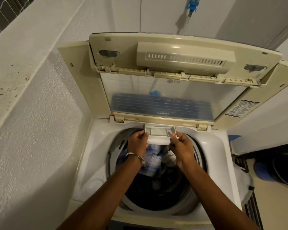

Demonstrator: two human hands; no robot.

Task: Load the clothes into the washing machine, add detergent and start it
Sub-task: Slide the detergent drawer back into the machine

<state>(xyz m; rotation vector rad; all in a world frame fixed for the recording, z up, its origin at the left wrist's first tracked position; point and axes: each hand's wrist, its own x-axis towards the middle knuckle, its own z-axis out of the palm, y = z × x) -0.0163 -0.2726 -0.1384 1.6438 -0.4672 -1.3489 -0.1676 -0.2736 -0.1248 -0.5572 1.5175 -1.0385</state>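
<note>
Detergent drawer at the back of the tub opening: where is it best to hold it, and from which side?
Hold the detergent drawer by its two front corners, coming from the front. It sticks out toward the person, and both hands already pinch there.

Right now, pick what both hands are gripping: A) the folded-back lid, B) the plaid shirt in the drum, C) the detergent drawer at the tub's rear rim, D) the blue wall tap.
C: the left hand and right hand each pinch an end of the pulled-out detergent drawer, above the plaid shirt.

A blue tap fitting point(192, 4) on the wall, and what may be a dark bucket point(284, 168) at right.
</note>
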